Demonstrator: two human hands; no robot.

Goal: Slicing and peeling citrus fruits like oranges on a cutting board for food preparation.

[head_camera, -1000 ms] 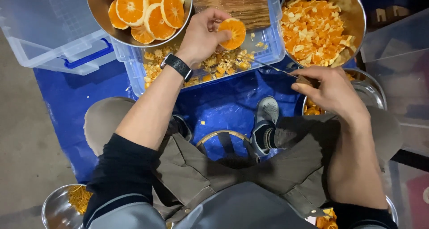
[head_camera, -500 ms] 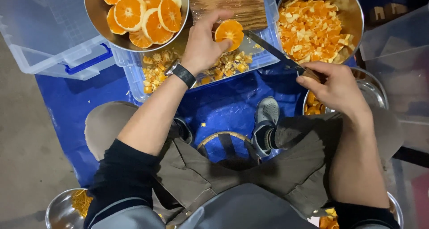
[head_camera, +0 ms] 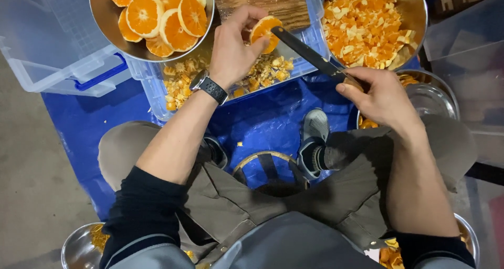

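My left hand [head_camera: 234,49], with a black watch on its wrist, holds an orange slice [head_camera: 263,31] upright over a clear plastic bin [head_camera: 310,43] that has peel scraps in it. My right hand [head_camera: 379,94] grips the wooden handle of a knife [head_camera: 308,52]. Its dark blade points up and left, and the tip touches the slice. A wooden cutting board [head_camera: 270,1] lies across the bin just beyond the slice.
A steel bowl [head_camera: 105,22] of orange slices sits at top left, and a steel bowl [head_camera: 415,6] of chopped orange pieces at top right. A blue tarp [head_camera: 73,122] covers the floor. Clear lidded bins stand left and right. Small steel bowls sit by my knees.
My right hand has brought the knife up and left until its blade tip reached the slice. My left hand has shifted the slice slightly toward the cutting board.
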